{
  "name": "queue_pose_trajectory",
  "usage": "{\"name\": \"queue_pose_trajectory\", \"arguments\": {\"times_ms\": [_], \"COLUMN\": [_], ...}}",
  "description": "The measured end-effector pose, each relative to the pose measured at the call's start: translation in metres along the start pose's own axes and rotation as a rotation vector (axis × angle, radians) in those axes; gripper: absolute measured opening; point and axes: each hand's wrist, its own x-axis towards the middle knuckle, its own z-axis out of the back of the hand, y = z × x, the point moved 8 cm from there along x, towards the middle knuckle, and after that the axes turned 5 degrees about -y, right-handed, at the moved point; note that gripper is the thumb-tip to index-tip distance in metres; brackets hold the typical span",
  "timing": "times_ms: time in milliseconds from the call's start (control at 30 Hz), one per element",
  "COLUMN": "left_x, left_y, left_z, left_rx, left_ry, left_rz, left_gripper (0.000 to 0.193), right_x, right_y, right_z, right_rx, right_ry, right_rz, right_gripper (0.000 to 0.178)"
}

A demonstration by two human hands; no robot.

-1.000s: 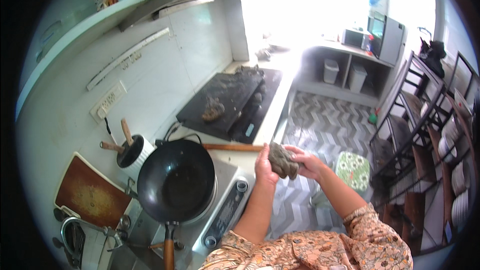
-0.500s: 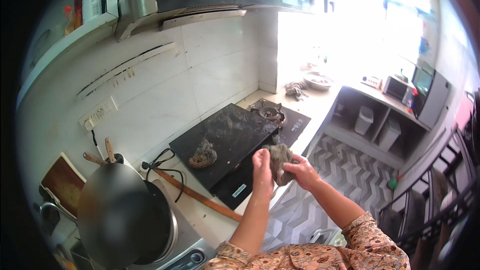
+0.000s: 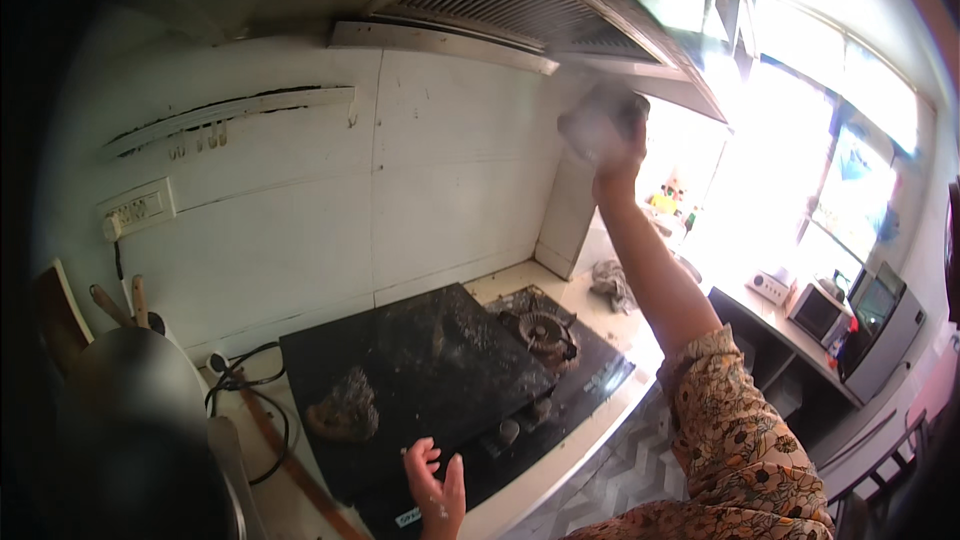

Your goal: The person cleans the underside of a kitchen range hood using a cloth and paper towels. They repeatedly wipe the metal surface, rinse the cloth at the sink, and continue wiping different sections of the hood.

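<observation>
At the far left, the wok (image 3: 140,430) appears blurred, with wooden handles (image 3: 125,305) behind it and a socket strip (image 3: 138,208) on the wall (image 3: 290,230) above. To its right, a black cable (image 3: 281,420) loops over a wooden stick (image 3: 275,450) on the table (image 3: 570,445). The black stove (image 3: 420,370) lies next; a brown and grey wad (image 3: 345,408) rests on its left part. The left hand (image 3: 435,488) is positioned over the front of the stove, fingers spread and slightly curled, holding nothing; contact with the surface cannot be determined. The hood (image 3: 510,0) is mounted above. A burner (image 3: 542,332) is located on the stove's right part. The right hand (image 3: 622,152) is held up near the hood's lower edge, gripping the dark cloth (image 3: 595,125); both are blurred. Below them, a grey rag (image 3: 612,287) lies on the table beyond the stove. At the far right stands a microwave (image 3: 818,316).
</observation>
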Motion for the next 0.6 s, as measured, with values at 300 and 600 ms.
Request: {"name": "queue_pose_trajectory", "arguments": {"times_ms": [300,600], "left_x": [-0.020,-0.058], "left_y": [0.011,0.044], "left_z": [-0.007,-0.039], "left_rx": [0.210,0.650], "left_ry": [-0.238,-0.464], "left_rz": [-0.148,-0.046], "left_gripper": [0.019,0.011], "right_x": [0.149,0.118], "right_y": [-0.079,-0.177], "right_z": [-0.078,-0.136], "right_rx": [-0.553,-0.207], "right_ry": [-0.263,-0.213], "right_rz": [0.550,0.594], "right_gripper": [0.047,0.033]}}
